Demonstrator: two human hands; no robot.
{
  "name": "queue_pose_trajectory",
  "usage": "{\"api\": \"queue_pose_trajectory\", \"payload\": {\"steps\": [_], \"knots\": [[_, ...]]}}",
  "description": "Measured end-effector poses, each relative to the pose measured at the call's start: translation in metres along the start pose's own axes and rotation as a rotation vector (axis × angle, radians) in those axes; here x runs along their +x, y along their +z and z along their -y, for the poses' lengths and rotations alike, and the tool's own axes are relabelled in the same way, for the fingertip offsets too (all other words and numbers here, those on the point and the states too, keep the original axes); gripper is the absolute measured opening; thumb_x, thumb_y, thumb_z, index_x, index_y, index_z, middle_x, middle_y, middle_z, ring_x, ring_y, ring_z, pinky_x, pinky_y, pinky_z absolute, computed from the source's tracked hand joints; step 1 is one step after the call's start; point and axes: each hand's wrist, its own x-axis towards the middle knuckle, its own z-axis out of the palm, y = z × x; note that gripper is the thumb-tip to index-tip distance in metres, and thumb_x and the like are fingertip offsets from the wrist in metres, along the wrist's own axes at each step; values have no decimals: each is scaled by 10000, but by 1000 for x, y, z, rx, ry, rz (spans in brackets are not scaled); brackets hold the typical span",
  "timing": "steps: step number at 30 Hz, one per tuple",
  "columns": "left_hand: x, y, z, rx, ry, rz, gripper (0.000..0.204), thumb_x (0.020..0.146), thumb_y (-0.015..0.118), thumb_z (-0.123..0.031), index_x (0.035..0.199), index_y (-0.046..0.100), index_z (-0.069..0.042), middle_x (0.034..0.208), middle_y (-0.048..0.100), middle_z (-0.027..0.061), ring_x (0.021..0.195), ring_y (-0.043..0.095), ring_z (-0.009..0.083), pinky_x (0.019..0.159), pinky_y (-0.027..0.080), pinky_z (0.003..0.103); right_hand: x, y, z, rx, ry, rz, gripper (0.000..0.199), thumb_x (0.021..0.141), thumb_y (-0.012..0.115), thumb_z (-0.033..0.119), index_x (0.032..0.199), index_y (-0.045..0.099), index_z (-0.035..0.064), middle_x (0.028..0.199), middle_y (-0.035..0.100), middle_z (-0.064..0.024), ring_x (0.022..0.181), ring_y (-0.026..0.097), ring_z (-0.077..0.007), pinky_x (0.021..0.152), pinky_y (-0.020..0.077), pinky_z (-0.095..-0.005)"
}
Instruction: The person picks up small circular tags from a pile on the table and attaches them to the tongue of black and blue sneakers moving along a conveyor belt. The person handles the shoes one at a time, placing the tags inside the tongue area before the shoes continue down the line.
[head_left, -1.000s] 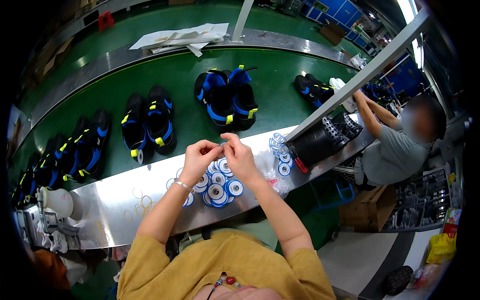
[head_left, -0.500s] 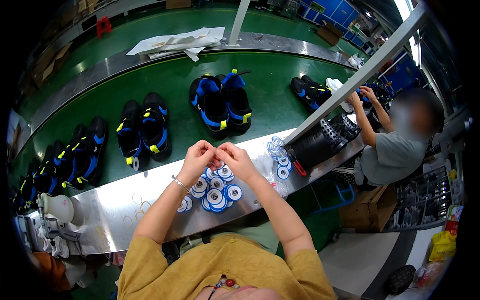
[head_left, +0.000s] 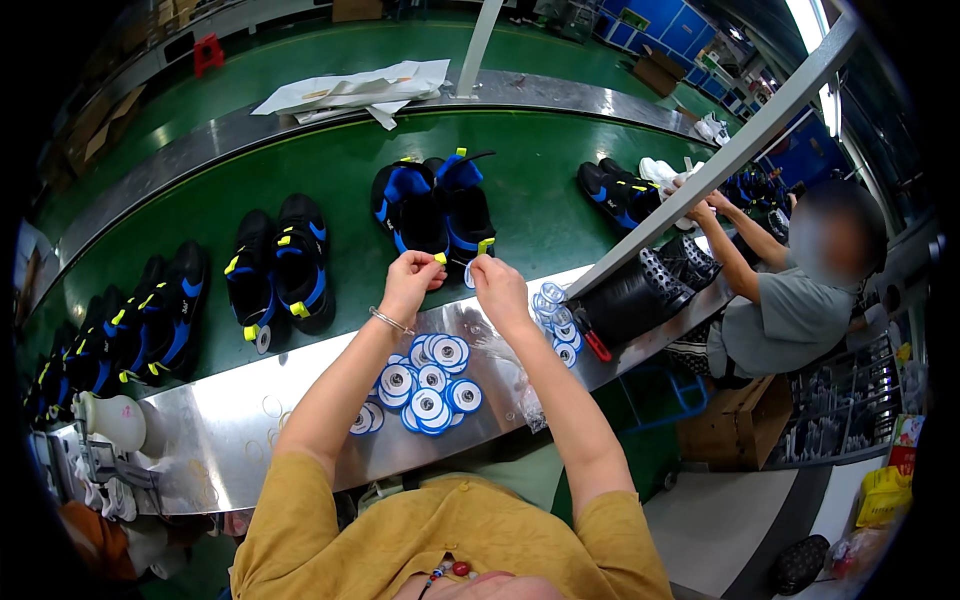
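Observation:
Behind the metal ledge, a black and blue shoe point(head_left: 405, 205) and its mate point(head_left: 466, 212) stand with yellow-green heel loops toward me. My left hand point(head_left: 411, 287) is closed in a pinch at the heel loop point(head_left: 440, 258) of the left shoe; whether it grips the loop or a thin string there is hidden. Beside it, my right hand point(head_left: 502, 290) is closed, fingertips pinched at a round white and blue tag point(head_left: 469, 275) just below the right shoe's heel. Between my forearms lies a pile of similar round tags point(head_left: 430, 378).
More shoe pairs point(head_left: 279, 265) line the green belt point(head_left: 350, 165) to the left; one has a round tag point(head_left: 263, 340) at its heel. Thin rings point(head_left: 272, 406) lie on the metal ledge point(head_left: 220, 430). Red-handled scissors point(head_left: 597, 345), more tags and a slanted post point(head_left: 640, 230) are right. A co-worker point(head_left: 805, 305) handles white shoes.
Both hands have moved forward from over the tag pile to the heels of the middle shoes and are slightly farther apart. The co-worker's hands have shifted onto the white shoes.

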Motion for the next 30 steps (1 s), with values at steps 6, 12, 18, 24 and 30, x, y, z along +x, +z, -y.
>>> {"api": "queue_pose_trajectory", "payload": {"steps": [6,12,18,24,30], "knots": [[4,-7,6,-112,-65,-19,140,888,606,-102,950,594,22,862,652,99,739,641,146,667,537,234,12,7,4,-54,-136,30,48,859,543,134,840,572,102,776,592,-104,719,608,-330,595,477,-449],[4,-8,6,-82,-53,-37,107,872,618,-102,917,605,-5,828,652,71,701,633,124,607,515,215,20,20,7,-43,-168,130,82,869,558,187,876,601,118,819,620,-73,757,610,-323,623,483,-427],[-2,-13,-2,31,36,-90,83,859,631,-130,862,627,-47,780,635,10,682,594,83,544,429,183,19,20,6,80,-99,167,123,889,532,186,933,598,93,854,643,-115,794,612,-338,652,479,-441],[-3,-24,-20,177,356,-147,79,866,621,-102,837,630,-28,737,601,-14,668,538,40,546,413,180,26,11,7,384,21,140,149,902,503,145,987,577,47,821,640,-166,766,619,-352,654,476,-425],[-5,3,-19,115,248,84,63,896,577,-91,872,605,-39,735,608,-3,646,545,46,505,434,193,37,22,25,653,78,148,142,891,509,109,986,574,26,706,617,-151,648,626,-271,603,479,-344]]}}
